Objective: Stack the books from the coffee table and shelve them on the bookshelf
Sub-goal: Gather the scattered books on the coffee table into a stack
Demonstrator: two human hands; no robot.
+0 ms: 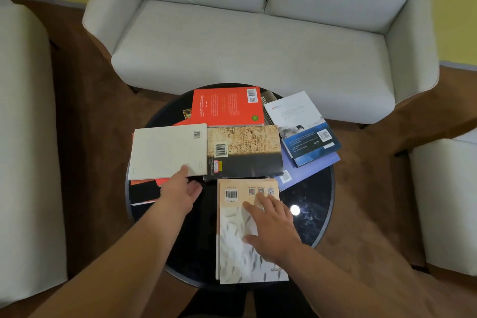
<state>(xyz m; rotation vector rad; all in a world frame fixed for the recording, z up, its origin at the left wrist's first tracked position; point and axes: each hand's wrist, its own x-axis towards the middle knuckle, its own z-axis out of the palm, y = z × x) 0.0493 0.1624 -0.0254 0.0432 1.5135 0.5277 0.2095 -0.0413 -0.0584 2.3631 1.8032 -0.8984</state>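
Note:
Several books lie spread over a round black glass coffee table (312,212). My left hand (182,188) reaches to the near right corner of a cream book (165,152), thumb on its cover and fingers under its edge. My right hand (271,224) lies flat, fingers spread, on a beige book with a fish pattern (237,250) at the table's near edge. Behind them lie a red book (227,106), a map-patterned book with a dark lower half (245,152), a white-and-blue book (302,126) and a lilac book (309,173) beneath it. The bookshelf is out of view.
A light grey two-seat sofa (258,41) stands just behind the table. A cream armchair (23,137) is at the left and a cream stool (446,201) at the right. Brown carpet (98,116) surrounds the table.

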